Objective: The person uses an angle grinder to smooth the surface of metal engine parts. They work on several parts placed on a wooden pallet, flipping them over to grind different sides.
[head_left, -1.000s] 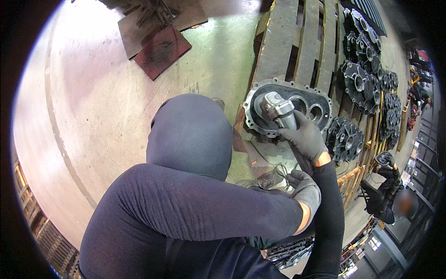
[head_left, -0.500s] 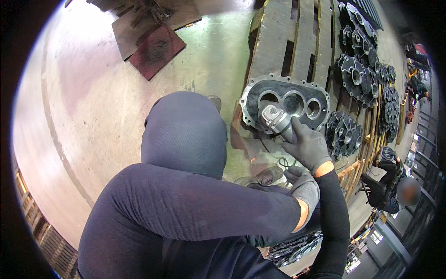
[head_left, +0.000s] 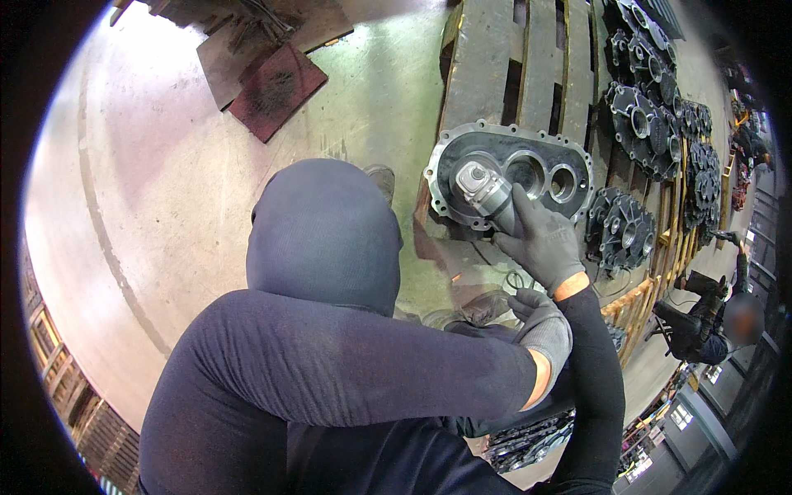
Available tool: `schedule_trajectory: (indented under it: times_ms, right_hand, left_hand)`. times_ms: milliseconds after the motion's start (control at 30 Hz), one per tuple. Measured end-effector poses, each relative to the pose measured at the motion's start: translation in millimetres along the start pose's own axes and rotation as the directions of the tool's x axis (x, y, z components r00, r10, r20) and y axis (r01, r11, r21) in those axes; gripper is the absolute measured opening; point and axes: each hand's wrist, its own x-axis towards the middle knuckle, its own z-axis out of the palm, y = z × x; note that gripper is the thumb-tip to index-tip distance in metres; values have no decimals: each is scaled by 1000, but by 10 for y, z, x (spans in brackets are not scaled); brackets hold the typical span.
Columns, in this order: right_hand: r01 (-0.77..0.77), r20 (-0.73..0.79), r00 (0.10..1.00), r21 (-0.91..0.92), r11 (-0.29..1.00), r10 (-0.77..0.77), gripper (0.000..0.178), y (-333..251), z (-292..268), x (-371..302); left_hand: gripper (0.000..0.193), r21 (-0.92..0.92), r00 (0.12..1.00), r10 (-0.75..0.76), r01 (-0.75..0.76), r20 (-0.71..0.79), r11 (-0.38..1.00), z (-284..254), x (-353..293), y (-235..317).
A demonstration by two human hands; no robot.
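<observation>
My right hand, in a dark grey glove, is closed around the body of an angle grinder. The grinder's head lies over the left end of a metal gear housing, largely covering the hole there. Two round bores show to its right, and bolt holes run along the bright rim. My left hand, also gloved, is nearer me, below the right one. Its fingers are curled together, and whatever they hold is hidden. A dark cable loops close to its fingertips.
The housing rests on a wooden pallet. Dark castings stand in stacks to the right. My bent knee fills the centre left. A reddish plate lies on the floor. A seated person is at the far right.
The grinder has slid left and away from me across the housing, now covering more of the left hole. My right hand has moved with it. The left hand has barely shifted.
</observation>
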Motion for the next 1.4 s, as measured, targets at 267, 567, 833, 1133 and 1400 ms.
schedule_trajectory:
  times_ms: [267, 567, 833, 1133, 1400]
  right_hand:
    - [-11, 108, 994, -43, 999, 16, 87, -59, -182, 80]
    - [93, 138, 988, -157, 983, -71, 83, 147, -165, -111]
    - [120, 118, 988, -207, 971, -97, 87, 492, -142, -255]
    - [15, 107, 994, -162, 987, 2, 100, 785, -163, -324]
    - [-30, 23, 999, -49, 998, 31, 98, 853, -52, -547]
  left_hand:
    - [60, -135, 999, 41, -37, 27, 990, 24, 214, -4]
    - [39, -152, 994, 53, -66, -92, 986, 52, 43, -58]
    - [40, -117, 996, 83, -87, -39, 989, 64, 181, -21]
    - [40, -121, 995, 95, -97, -22, 988, 61, 226, -11]
    - [41, -104, 994, 109, -108, 6, 989, 59, 340, 68]
